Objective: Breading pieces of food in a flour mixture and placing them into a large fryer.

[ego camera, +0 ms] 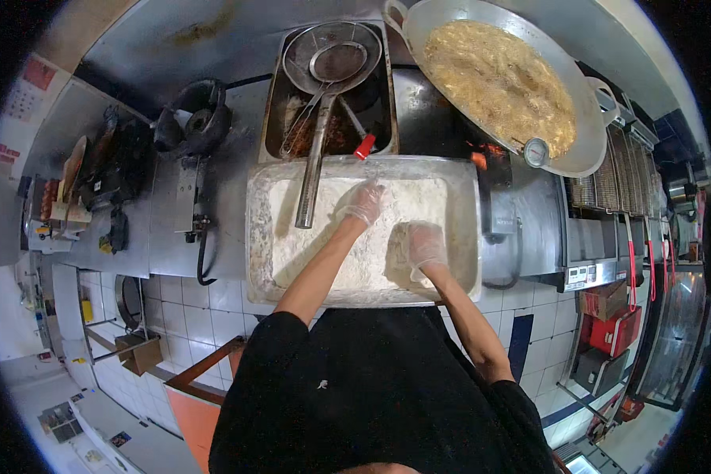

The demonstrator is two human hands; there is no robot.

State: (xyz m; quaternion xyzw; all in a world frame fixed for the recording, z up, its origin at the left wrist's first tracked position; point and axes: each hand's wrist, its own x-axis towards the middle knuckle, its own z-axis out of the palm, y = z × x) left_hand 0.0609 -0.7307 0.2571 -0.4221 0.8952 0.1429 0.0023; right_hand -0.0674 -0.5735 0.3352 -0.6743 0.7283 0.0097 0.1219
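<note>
A large rectangular metal tray [465, 255] of white flour [332, 249] lies before me. My left hand [362, 200], in a clear plastic glove, is at the flour near the far middle of the tray. At the tray's right part, my right hand [426, 243] wears a similar glove and reaches down to the flour. The fingers of both hands are partly hidden or blurred, so whether they hold anything does not show. A strainer's metal handle [313, 183] extends over the tray's left side, left of my left hand.
Behind the tray stands a dark metal pan [271, 127] with strainers [332, 44] across it. A large wok [589, 139] of bubbling oil, with a dial thermometer [535, 152], sits over a flame at the back right. Fryer baskets [616, 172] are further right; a burner [192, 121] is left.
</note>
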